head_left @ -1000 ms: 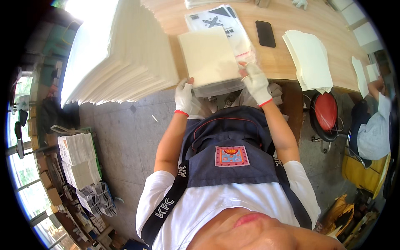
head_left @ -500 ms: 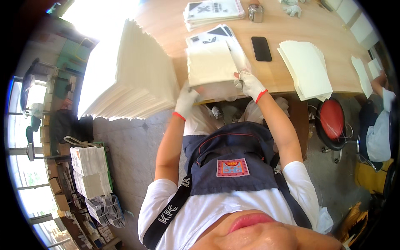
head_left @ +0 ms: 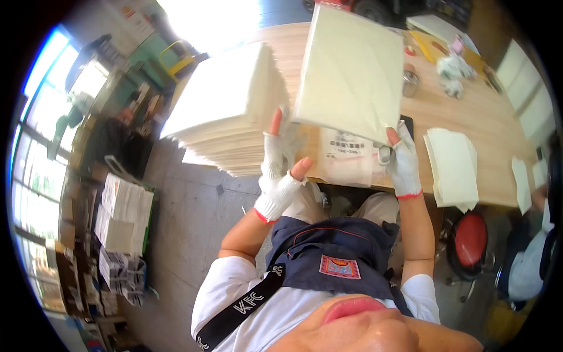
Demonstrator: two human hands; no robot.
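The right hand [head_left: 403,161] pinches the lower corner of a cream paper bundle [head_left: 352,70] lifted above the bench [head_left: 469,117]; the left hand [head_left: 280,170] hangs open beside it, empty; squaring the bundle likely needs both hands gripping.

Way left blocked by tall paper stack [head_left: 229,111]; bare table [head_left: 469,111] open far right, past raised sheet bundle [head_left: 352,70]

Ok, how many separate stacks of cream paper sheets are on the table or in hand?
3, maybe more hidden: the tall stack at the table's left, the lifted stack in the right hand, the small stack on the table's right.
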